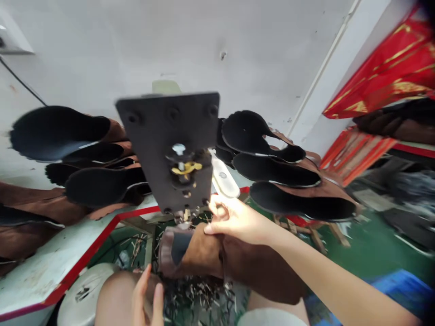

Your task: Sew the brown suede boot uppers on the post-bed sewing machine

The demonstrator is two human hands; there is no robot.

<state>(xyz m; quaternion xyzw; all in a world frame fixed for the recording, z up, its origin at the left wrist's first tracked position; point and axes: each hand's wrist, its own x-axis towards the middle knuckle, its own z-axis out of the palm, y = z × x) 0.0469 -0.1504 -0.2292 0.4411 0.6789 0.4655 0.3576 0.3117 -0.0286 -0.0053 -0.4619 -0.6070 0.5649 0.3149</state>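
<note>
Boot (193, 253) held under right hand (238, 219)

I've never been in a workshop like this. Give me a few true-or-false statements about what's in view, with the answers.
1. The right hand holds a brown boot under the dark machine plate. True.
2. The left hand grips the boot too. False: it is open, lower down, and holds nothing.
3. More boots are stacked to the left and to the right of the machine plate. True.
4. The stacked boots have white soles. False: the soles are black.
5. The floor is red. False: it is green.
</note>
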